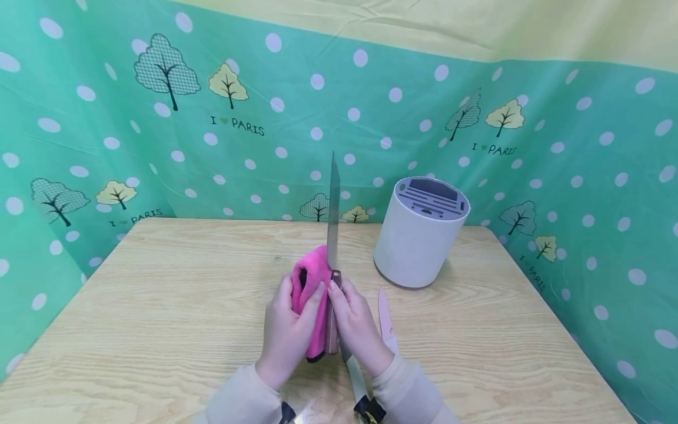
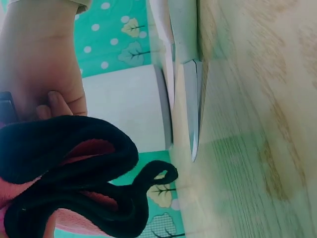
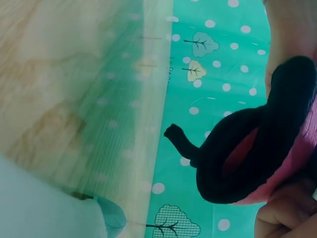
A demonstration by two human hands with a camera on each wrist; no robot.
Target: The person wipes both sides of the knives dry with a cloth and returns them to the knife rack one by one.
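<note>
One hold to each hand: the left hand (image 1: 288, 330) curls round a bunched pink cloth (image 1: 312, 271) edged in black; the right hand (image 1: 359, 321) grips a brown-handled knife (image 1: 332, 235) by the handle, thumb laid over it. The blade points upward, the cloth beside its base; whether the two touch I cannot tell. Judged from this layout, this knife is mid-handling and unfinished. Outward, on the table (image 1: 185, 306): a pale-handled knife (image 1: 356, 377) lies beneath the hands, and a pink-bladed knife (image 1: 385, 309) just right of the right hand, neither gripped; whether these are dealt with or waiting, I cannot tell. Beyond, at right: a white knife holder (image 1: 418, 247), no handle rising from its slots. All three knives are out of it; if they belong there, that part is wholly left to do. Behind: a dotted curtain (image 1: 238, 159).
</note>
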